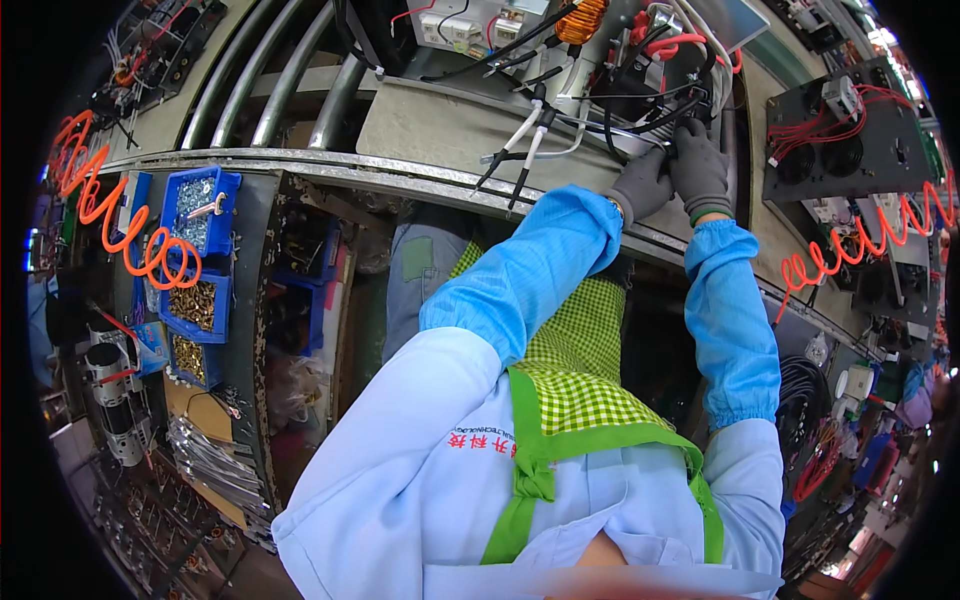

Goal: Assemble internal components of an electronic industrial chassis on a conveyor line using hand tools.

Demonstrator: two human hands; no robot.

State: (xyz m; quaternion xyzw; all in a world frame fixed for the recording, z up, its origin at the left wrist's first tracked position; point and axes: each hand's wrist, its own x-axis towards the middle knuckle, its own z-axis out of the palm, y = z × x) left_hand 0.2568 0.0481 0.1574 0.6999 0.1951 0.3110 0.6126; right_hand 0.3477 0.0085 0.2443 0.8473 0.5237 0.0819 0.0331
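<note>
Both my hands wear grey gloves and work close together at the near right corner of a metal electrical assembly point(440, 125). My left hand point(642, 185) is closed, its fingertips meeting by a thin light-coloured wire at the edge. Beside it, my right hand point(700, 168) is closed with its fingers bent down near a bundle of black cables point(655, 122). What either hand pinches is hidden by the gloves. To the left, white leads with black sleeved ends point(525, 135) hang over the front edge. A copper-wound coil point(582, 20) sits farther back, near red cables point(672, 44).
Metal rollers point(285, 75) lie left of the assembly. Blue bins of silver screws point(200, 205) and brass-coloured fasteners point(192, 305) stand at left. Orange coiled hoses hang at left point(120, 225) and right point(850, 245). A dark panel with red wires point(840, 130) stands at right.
</note>
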